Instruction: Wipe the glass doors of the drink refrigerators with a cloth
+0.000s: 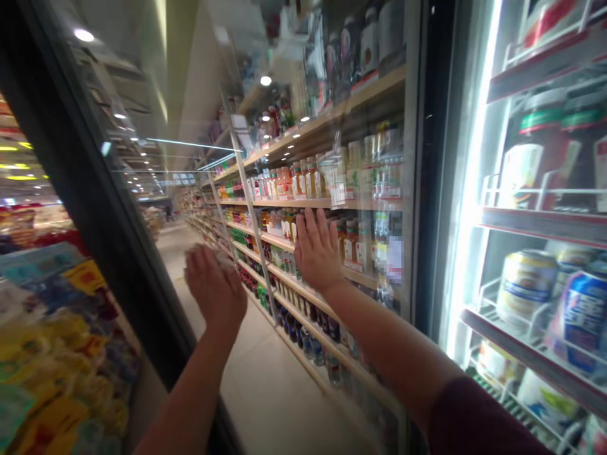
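A glass cooler door [284, 392] with a dark frame stands open before me. My left hand [215, 284] presses on the glass left of centre, slightly smeared by motion. Under its fingers a pale cloth [226, 258] shows as a small crumpled edge; most of it is hidden by the hand. To the right, my right hand [318, 251] lies flat against the same pane, fingers stretched out and holding nothing. Shelves of bottles show in the glass behind both hands.
At the right is the lit cooler, where wire-fronted shelves [535, 221] carry dark bottles [535, 151] and cans [528, 284]. Beyond the door's dark left frame [95, 170], colourful packaged goods [52, 366] are piled low. A pale floor [256, 366] appears through the glass.
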The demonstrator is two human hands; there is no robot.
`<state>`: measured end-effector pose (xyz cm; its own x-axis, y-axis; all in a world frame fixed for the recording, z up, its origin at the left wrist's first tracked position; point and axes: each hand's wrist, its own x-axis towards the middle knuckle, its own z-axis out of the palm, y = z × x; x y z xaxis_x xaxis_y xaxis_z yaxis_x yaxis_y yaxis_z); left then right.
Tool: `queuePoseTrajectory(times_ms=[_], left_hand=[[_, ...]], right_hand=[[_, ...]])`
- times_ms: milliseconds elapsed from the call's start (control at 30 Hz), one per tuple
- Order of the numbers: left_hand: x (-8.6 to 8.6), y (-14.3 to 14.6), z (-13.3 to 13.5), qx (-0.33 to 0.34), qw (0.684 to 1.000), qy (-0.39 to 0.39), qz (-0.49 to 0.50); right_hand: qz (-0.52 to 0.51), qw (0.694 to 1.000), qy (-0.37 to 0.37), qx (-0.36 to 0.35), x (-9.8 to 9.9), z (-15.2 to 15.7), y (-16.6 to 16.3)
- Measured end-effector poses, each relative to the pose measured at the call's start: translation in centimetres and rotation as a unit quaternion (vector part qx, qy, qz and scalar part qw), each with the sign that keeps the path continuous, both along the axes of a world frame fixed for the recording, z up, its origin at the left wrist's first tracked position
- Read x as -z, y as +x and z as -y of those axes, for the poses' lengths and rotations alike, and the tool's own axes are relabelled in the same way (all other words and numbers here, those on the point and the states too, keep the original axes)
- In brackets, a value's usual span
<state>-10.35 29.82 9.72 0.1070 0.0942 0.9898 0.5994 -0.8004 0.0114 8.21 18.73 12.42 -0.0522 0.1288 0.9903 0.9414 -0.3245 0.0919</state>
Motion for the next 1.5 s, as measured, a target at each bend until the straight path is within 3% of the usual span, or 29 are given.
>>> queuePoseTrajectory(times_ms=[100, 167, 233, 300, 367, 433, 500, 567, 600, 700, 767, 833, 967, 1000, 1167, 1267, 1367, 1433, 1500], left_hand=[[1.6, 1.7, 0.8, 0.039, 0.97, 0.117, -0.208], [1.3, 1.9, 0.6, 0.045, 0.952, 0.144, -0.265], [0.1, 1.3, -0.4, 0.023, 0.978, 0.099, -0.182], [-1.0, 0.5, -1.3, -0.007, 0.999, 0.021, -0.039], [-0.7, 0.4, -1.3, -0.021, 0.998, -0.03, 0.044], [0.5, 1.2, -0.5, -0.002, 1.0, 0.0, -0.001], [1.1, 2.4, 0.4, 0.03, 0.989, 0.064, -0.131], [-0.3, 3.2, 0.7, 0.044, 0.976, 0.092, -0.195], [-1.8, 3.4, 0.5, 0.04, 0.98, 0.081, -0.177], [-7.0, 3.5, -0.6, 0.024, 0.999, 0.009, -0.023], [-8.1, 3.9, -0.6, 0.022, 0.999, -0.024, 0.044], [-6.3, 4.5, 0.2, 0.028, 0.999, -0.02, 0.036], [0.0, 3.9, 1.0, 0.048, 0.981, 0.067, -0.174], [0.8, 3.0, 0.5, 0.031, 0.983, 0.064, -0.167], [1.2, -1.2, -2.0, -0.037, 0.998, -0.034, 0.046], [2.9, -0.1, -0.5, 0.006, 0.997, 0.032, -0.066], [3.7, 1.6, 0.8, 0.045, 0.965, 0.107, -0.235], [2.5, 1.4, 0.5, 0.019, 0.973, 0.101, -0.209], [1.1, 0.6, -0.4, -0.019, 0.996, 0.045, -0.076]], right_hand=[[-0.003, 1.0, -0.006, -0.008, 0.0, -0.1, 0.1], [-0.003, 1.0, -0.009, -0.009, 0.0, -0.1, 0.2], [0.002, 1.0, -0.008, -0.006, -0.1, -0.2, 0.2], [0.004, 1.0, -0.005, -0.003, -0.1, -0.2, 0.3], [0.002, 1.0, -0.01, -0.005, -0.1, -0.3, 0.4], [-0.005, 1.0, -0.02, -0.01, -0.1, -0.4, 0.4], [-0.004, 1.0, -0.025, -0.008, -0.1, -0.5, 0.5], [0.003, 1.0, -0.017, 0.006, -0.1, -0.6, 0.5], [0.008, 1.0, -0.013, 0.014, -0.1, -0.6, 0.5], [0.008, 1.0, -0.018, 0.021, -0.2, -0.6, 0.6], [-0.003, 0.999, -0.037, 0.014, -0.2, -0.5, 0.6], [-0.01, 0.999, -0.051, 0.006, -0.2, -0.4, 0.6], [0.007, 1.0, -0.028, 0.004, -0.1, -0.4, 0.6], [0.011, 1.0, -0.021, 0.003, 0.0, -0.4, 0.6], [0.006, 0.999, -0.033, -0.018, 0.0, -0.3, 0.5], [0.001, 0.999, -0.037, -0.024, 0.0, -0.3, 0.5], [0.001, 0.999, -0.032, -0.021, 0.1, -0.2, 0.5], [0.007, 1.0, -0.02, -0.019, 0.1, -0.1, 0.4], [0.015, 1.0, -0.006, -0.021, 0.0, 0.1, 0.3]])
